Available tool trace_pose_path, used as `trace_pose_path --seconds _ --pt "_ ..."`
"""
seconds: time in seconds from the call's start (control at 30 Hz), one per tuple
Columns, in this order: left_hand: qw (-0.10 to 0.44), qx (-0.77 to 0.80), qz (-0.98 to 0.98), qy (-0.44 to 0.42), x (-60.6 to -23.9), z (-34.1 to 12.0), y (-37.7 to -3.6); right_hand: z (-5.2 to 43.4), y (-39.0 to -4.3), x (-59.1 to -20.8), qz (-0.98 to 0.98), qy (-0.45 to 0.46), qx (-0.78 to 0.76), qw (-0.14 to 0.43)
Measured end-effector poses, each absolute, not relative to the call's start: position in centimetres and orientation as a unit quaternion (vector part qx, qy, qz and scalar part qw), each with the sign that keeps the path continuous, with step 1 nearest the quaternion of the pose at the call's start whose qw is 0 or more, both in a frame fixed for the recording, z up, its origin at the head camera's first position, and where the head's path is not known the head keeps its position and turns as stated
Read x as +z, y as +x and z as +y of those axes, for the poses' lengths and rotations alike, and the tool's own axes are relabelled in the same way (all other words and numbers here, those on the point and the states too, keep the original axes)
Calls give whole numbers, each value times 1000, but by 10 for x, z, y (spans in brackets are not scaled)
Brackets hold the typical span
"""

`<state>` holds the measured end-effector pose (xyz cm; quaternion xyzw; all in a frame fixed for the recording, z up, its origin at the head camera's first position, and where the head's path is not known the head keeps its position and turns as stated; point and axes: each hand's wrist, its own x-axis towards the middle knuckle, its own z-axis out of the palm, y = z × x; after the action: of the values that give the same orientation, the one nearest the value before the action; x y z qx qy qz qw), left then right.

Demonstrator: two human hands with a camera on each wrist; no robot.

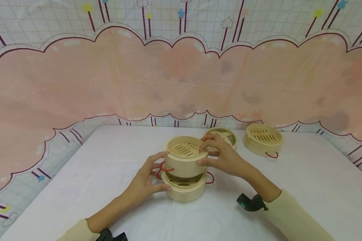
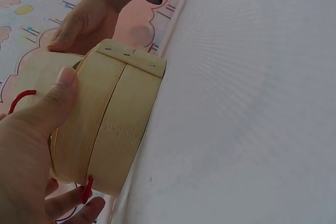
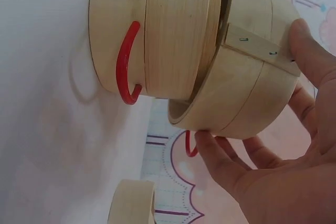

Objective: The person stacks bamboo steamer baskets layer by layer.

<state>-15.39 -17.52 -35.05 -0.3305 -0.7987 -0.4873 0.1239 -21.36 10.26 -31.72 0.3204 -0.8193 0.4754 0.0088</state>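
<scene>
Two round bamboo steamer baskets are one above the other at the middle of the table. My right hand (image 1: 221,155) grips the upper steamer basket (image 1: 184,166) from its right side, with fingers at the rim and the thumb low on the wall. That basket is tilted over the lower steamer basket (image 1: 184,195), leaving a gap that shows the lower slats. My left hand (image 1: 147,177) holds the lower basket by its left side; the thumb (image 2: 64,85) presses its wall and the fingers curl around behind. Red cord loops (image 3: 124,66) hang from the baskets.
Behind my right hand stands another round bamboo piece (image 1: 229,135) with a woven-looking top. A further steamer basket (image 1: 263,142) with a red loop is at the back right. Everything stands on a white-covered table (image 1: 114,147) before a patterned pink cloth (image 1: 157,83).
</scene>
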Motion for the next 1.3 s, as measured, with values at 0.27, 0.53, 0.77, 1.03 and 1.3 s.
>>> trace_pose_path --seconds 0.27,0.53,0.77,1.03,1.3 --pt "133 -485 -797 -334 -349 -174 -151 107 -216 -317 -813 333 477 -9" --pt "145 -474 -801 -336 -359 -176 -158 117 -220 -314 -790 371 487 -39" --pt "136 -470 -808 -327 -374 -183 -170 123 -225 -314 -780 389 486 -63" --pt "158 -465 -801 -342 -350 -174 -154 129 -232 -317 -778 408 473 -66" --pt "161 -462 -804 -338 -350 -173 -154 132 -238 -324 -777 424 462 -57"
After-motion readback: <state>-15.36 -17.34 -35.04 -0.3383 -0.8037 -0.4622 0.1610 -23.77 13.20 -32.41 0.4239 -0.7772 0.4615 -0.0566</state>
